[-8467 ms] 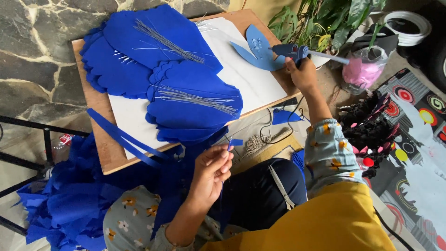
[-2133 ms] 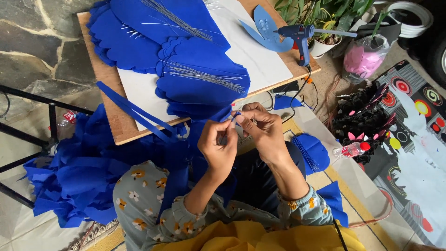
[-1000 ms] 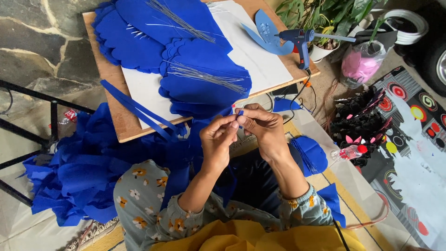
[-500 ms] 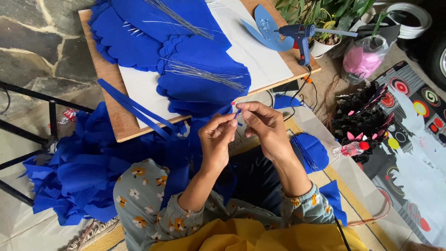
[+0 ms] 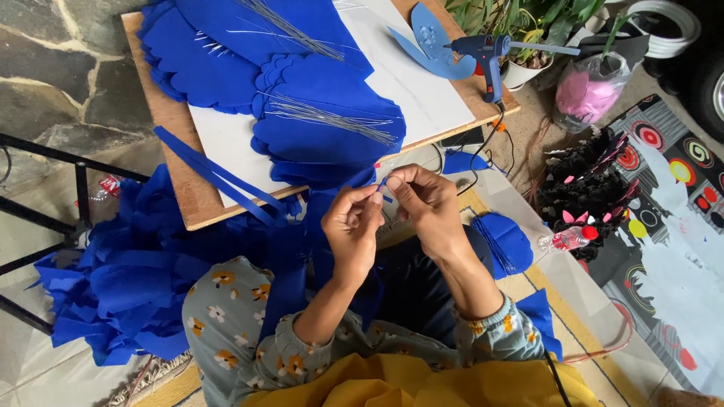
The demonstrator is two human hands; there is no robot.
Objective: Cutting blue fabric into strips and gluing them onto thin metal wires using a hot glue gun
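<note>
Head view: small blue strip [image 5: 384, 183] pinched, bent.

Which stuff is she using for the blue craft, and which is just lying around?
In use: small blue strip pinched by left hand and right hand; blue petal shapes, thin wires, glue gun on the board.

Lying about: pink bag, potted plant, small bottle.

Petal stacks [image 5: 332, 124] with wire bundles [image 5: 324, 117] on board [image 5: 188, 203]. Glue gun [image 5: 486, 56] at board's right edge, beside potted plant [image 5: 528, 30]. Fabric heap [image 5: 128, 279] on floor, left. Both hands [image 5: 354, 222] [image 5: 422, 196] before board, touching.
</note>
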